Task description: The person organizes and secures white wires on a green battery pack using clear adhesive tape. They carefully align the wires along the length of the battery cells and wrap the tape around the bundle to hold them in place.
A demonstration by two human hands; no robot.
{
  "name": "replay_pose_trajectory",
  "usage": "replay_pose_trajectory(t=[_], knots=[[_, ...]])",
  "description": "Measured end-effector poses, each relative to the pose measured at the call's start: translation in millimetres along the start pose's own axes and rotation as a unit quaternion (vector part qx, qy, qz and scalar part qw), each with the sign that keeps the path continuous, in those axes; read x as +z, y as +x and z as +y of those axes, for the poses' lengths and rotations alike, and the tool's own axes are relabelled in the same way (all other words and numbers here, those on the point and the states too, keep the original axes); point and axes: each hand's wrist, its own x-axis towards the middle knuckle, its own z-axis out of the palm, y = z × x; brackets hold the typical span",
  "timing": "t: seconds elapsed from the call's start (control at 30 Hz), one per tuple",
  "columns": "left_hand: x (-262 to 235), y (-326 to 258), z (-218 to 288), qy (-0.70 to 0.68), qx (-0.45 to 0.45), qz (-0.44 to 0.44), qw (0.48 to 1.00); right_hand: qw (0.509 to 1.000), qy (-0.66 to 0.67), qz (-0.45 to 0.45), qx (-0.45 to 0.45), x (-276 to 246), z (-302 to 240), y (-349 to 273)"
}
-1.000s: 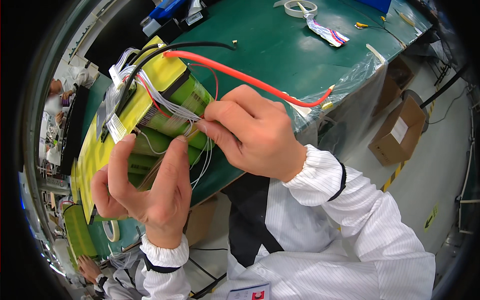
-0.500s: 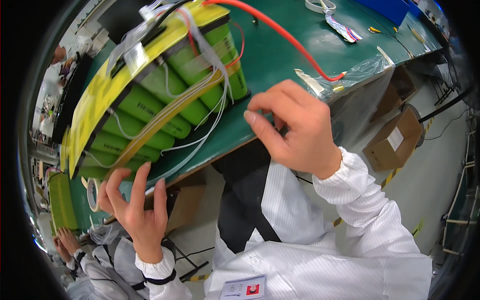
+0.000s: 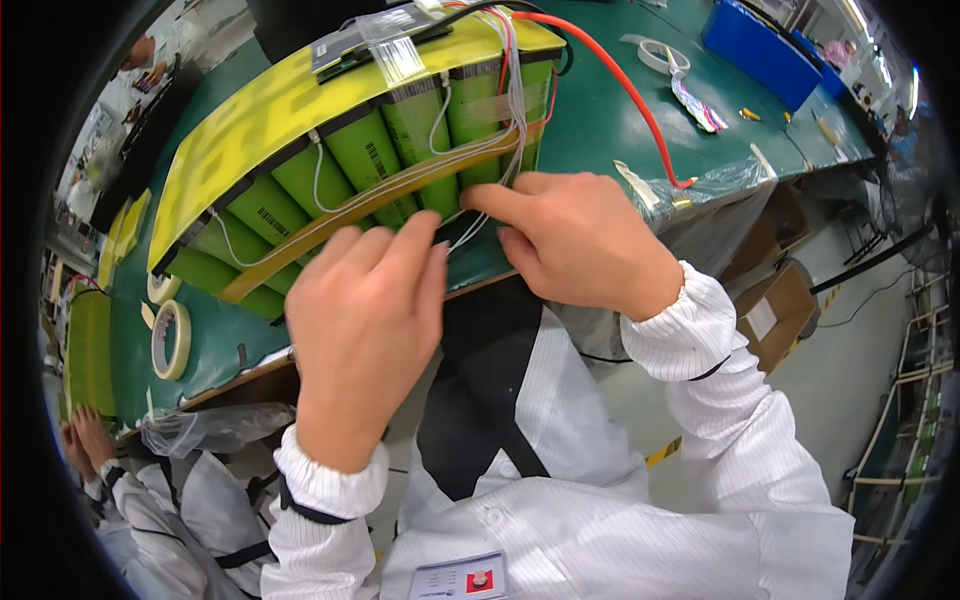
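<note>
A battery pack of green cylindrical cells [image 3: 330, 165] with yellow sheet on top sits at the table's near edge, tilted in view. Thin white wires [image 3: 375, 190] run along a tan tape strip [image 3: 290, 250] across its cells and gather at its right end. My left hand [image 3: 370, 315], slightly blurred, is in front of the pack with thumb and fingers closed at the loose wire ends. Beside it, my right hand [image 3: 585, 240] has its fingers curled around the same wires, index fingertip against a cell. The exact pinch points are partly hidden.
A thick red cable [image 3: 630, 90] arches from the pack to the right over the green table [image 3: 590, 140]. Tape rolls [image 3: 170, 340] lie left, another tape roll [image 3: 660, 57] far right near a blue bin [image 3: 760, 50]. A co-worker's hands [image 3: 88, 440] rest at the lower left.
Both hands have come together at the pack's loose wires; my left moved right and up, my right slightly left. The view has shifted, showing more of the pack's top.
</note>
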Motion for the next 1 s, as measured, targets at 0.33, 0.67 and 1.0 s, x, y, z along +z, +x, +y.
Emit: replay_pose_trajectory(t=[0.33, 0.67, 1.0], knots=[[28.2, 15.3, 14.0, 0.051, -0.059, -0.024, 0.997, 0.995, 0.069, 0.066, 0.012, -9.5, 8.8, -10.7], [33.4, 2.2, 7.4, 0.005, -0.030, 0.068, 0.997, 0.975, 0.133, 0.176, 0.019, -5.6, 17.2, -7.0], [37.3, -0.1, 3.5, -0.020, -0.042, 0.100, 0.994, 0.964, 0.067, 0.255, -0.030, 17.1, 9.5, 3.5]])
